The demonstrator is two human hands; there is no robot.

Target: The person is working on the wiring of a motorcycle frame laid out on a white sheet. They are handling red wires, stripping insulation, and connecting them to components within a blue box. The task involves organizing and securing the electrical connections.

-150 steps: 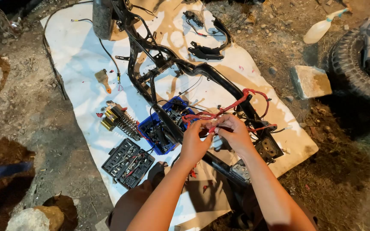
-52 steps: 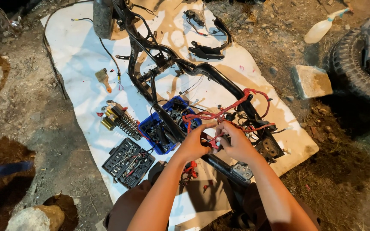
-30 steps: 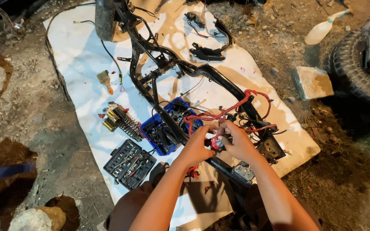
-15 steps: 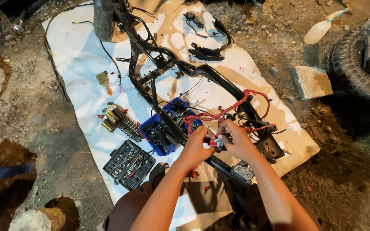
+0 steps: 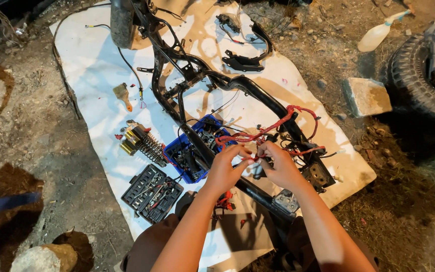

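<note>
My left hand (image 5: 223,168) and right hand (image 5: 277,166) meet fingertip to fingertip, both pinched shut on the red wire harness (image 5: 258,135), which drapes over the black motorcycle frame (image 5: 258,93) beside the blue parts tray (image 5: 174,151) on the white sheet (image 5: 91,65).

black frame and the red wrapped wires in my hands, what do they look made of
Black tubular frame: likely painted steel tube, smooth with a dull sheen. Red-wrapped wire bundle: apparently cable under red tape or sleeve; it bends loosely where left hand and right hand pinch it.
</note>
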